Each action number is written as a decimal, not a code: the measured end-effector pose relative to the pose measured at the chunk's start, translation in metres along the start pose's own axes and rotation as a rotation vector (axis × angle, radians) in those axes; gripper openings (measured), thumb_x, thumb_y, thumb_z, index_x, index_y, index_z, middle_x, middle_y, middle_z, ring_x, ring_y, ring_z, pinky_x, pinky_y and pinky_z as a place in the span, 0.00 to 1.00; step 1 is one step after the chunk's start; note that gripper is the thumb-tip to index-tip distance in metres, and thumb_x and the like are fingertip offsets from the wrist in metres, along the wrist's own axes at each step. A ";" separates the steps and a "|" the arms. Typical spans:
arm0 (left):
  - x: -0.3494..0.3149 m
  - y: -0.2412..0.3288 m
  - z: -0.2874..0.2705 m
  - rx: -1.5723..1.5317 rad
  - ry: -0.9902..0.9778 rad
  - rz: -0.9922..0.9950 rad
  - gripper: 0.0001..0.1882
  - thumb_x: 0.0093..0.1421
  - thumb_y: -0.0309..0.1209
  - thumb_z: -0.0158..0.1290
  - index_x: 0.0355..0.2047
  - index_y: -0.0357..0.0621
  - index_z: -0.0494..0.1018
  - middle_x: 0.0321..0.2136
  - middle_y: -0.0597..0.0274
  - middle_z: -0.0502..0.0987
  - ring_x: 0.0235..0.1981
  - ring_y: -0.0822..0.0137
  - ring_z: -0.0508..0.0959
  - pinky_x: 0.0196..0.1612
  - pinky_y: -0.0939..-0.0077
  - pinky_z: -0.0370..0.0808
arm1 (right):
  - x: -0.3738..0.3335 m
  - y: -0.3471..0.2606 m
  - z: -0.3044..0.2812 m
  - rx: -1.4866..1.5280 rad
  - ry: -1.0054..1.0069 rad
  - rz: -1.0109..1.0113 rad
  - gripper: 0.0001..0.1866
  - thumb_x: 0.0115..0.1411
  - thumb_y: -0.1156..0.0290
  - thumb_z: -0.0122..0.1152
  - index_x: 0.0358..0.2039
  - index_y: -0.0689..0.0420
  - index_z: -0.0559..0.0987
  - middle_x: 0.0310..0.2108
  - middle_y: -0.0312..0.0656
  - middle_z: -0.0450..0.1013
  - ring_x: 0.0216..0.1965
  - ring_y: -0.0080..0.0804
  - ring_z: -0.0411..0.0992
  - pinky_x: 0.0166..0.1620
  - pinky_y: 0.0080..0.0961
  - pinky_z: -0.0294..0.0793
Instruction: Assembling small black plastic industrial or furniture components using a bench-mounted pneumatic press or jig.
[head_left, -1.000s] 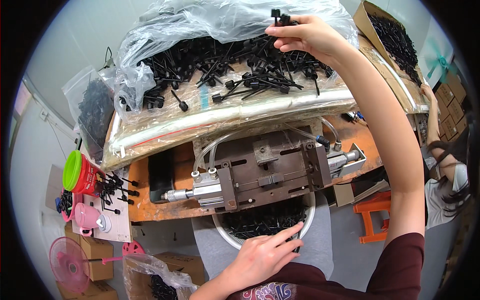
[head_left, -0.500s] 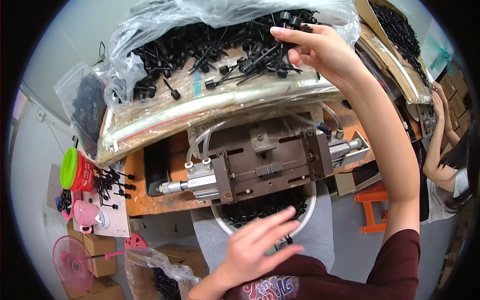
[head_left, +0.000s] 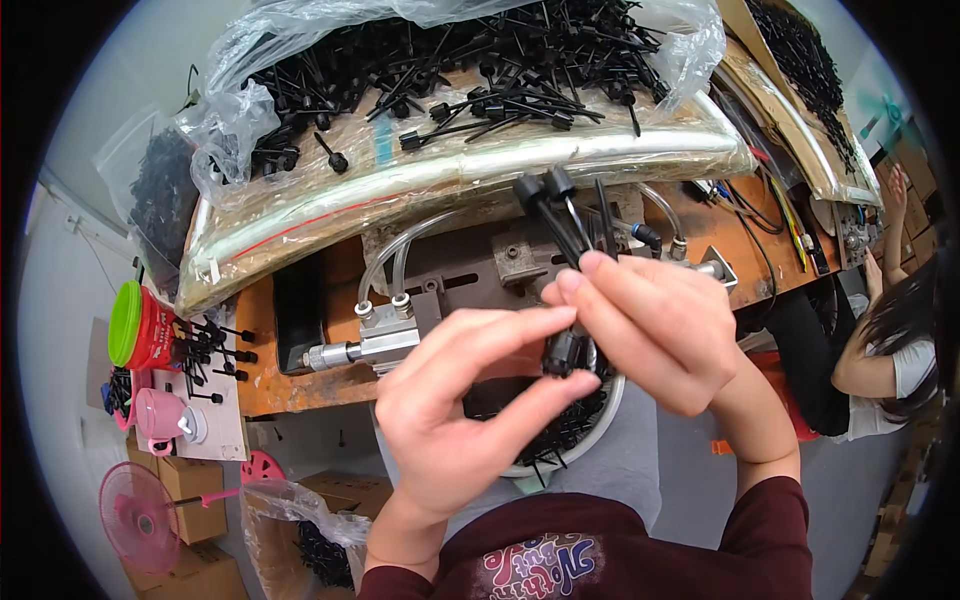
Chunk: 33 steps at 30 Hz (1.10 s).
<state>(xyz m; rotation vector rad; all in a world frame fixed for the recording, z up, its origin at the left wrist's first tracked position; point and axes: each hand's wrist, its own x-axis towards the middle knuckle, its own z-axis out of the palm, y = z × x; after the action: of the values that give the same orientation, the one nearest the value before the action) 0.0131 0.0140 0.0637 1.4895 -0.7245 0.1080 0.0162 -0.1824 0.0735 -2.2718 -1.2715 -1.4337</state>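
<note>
In front of my chest my right hand [head_left: 665, 330] is closed on a few thin black rods with knob-like heads [head_left: 560, 225], some heads pointing away from me. Another black head [head_left: 565, 352] points toward me between the thumb and forefinger of my left hand [head_left: 440, 405], which are closed about it. Behind both hands, partly covered by them, is a dark metal clamping fixture [head_left: 460, 275] with an air cylinder [head_left: 385, 345]. Beneath my hands a white bucket [head_left: 612, 410] holds many black parts.
A heap of black rods [head_left: 450, 60] lies on a plastic-wrapped board [head_left: 400, 195] across the orange bench [head_left: 265, 345]. At left are a red tub [head_left: 155, 330], a pink cup [head_left: 160, 415] and a pink fan [head_left: 140, 515]. A co-worker [head_left: 890, 345] sits at right.
My right hand has come back from the heap toward me, bringing black rods. My left hand has risen from over the bucket and met it, closing on one head.
</note>
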 end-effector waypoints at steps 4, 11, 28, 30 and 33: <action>-0.010 -0.002 0.001 -0.088 -0.004 -0.109 0.22 0.41 0.15 0.67 0.39 0.31 0.78 0.37 0.54 0.77 0.37 0.69 0.78 0.38 0.80 0.77 | -0.013 -0.010 0.003 -0.019 -0.011 0.019 0.16 0.45 0.73 0.61 0.33 0.72 0.80 0.35 0.52 0.74 0.29 0.36 0.77 0.34 0.29 0.82; -0.033 -0.018 0.008 0.390 -0.047 0.084 0.19 0.38 0.19 0.69 0.34 0.37 0.80 0.37 0.54 0.78 0.32 0.67 0.78 0.33 0.76 0.77 | -0.030 -0.012 -0.012 -0.060 0.095 0.419 0.17 0.46 0.85 0.66 0.39 0.64 0.81 0.38 0.46 0.76 0.36 0.36 0.77 0.38 0.26 0.80; -0.039 -0.059 0.023 0.945 -0.169 0.203 0.10 0.48 0.26 0.61 0.32 0.37 0.79 0.46 0.53 0.79 0.24 0.69 0.77 0.33 0.76 0.75 | -0.035 -0.045 -0.037 0.751 0.435 1.414 0.12 0.59 0.80 0.58 0.44 0.67 0.72 0.33 0.50 0.77 0.20 0.23 0.71 0.25 0.16 0.71; -0.039 -0.059 0.023 0.940 -0.168 0.195 0.10 0.48 0.26 0.61 0.32 0.37 0.79 0.46 0.53 0.79 0.22 0.70 0.76 0.31 0.77 0.74 | -0.039 -0.044 -0.038 0.796 0.397 1.460 0.13 0.58 0.81 0.59 0.44 0.67 0.73 0.33 0.49 0.77 0.19 0.23 0.71 0.25 0.16 0.71; -0.039 -0.056 0.023 0.940 -0.165 0.161 0.12 0.44 0.26 0.64 0.32 0.38 0.79 0.45 0.55 0.80 0.23 0.67 0.78 0.30 0.78 0.74 | -0.035 -0.043 -0.035 0.860 0.375 1.582 0.11 0.58 0.81 0.59 0.42 0.67 0.74 0.30 0.47 0.77 0.19 0.21 0.71 0.23 0.15 0.70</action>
<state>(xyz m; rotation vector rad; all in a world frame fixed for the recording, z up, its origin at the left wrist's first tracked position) 0.0017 -0.0002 -0.0062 2.3454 -0.9934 0.5063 -0.0440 -0.1946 0.0512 -1.4164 0.2143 -0.4363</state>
